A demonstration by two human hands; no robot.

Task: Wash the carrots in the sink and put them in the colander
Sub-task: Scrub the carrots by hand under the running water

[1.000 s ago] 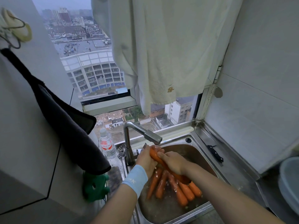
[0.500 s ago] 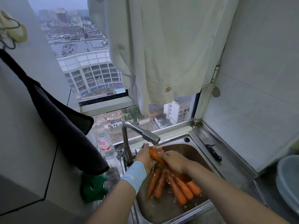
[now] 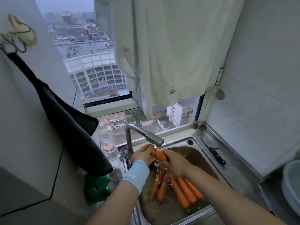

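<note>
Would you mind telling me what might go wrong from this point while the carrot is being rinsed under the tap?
1. The left hand and right hand grip one wet carrot right under the faucet spout; it may slip and splash into the carrots lying in the sink.
2. A black-handled knife lies on the steel counter right of the sink; a hand carrying carrots that way might brush it.

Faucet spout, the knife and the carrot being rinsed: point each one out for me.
faucet spout (image 3: 154, 139): head view, on the square outlet end.
knife (image 3: 218, 157): head view, on its black handle.
held carrot (image 3: 159, 155): head view, on the orange middle stretch that shows.
</note>
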